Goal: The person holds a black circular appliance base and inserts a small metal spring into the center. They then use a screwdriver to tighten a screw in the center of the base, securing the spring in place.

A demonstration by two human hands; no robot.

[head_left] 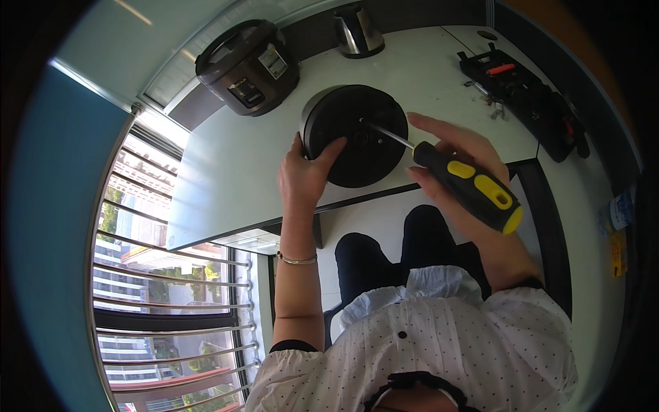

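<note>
On the white table, a round thing with a flat black face (pixel 371 161) and a silvery-grey side is tilted toward me. Its exact kind is not clear. My left hand (pixel 305 168) grips its left rim, with the thumb on the black face and the other fingers round the side. A screwdriver (pixel 463 185) with a black and yellow handle slants across my right hand (pixel 467 147), held loosely between the thumb and the outstretched index finger. The shaft's tip meets the black face near its middle, above a small shiny spot. Some right fingers are hidden behind the handle.
A dark multicooker (pixel 250 69) stands at the back left, with a steel kettle (pixel 358 33) at the back middle. An open black tool case (pixel 525 93) with loose metal pieces beside it lies at the right. A bottle (pixel 618 213) is farther right; a barred window (pixel 171 295) is at left.
</note>
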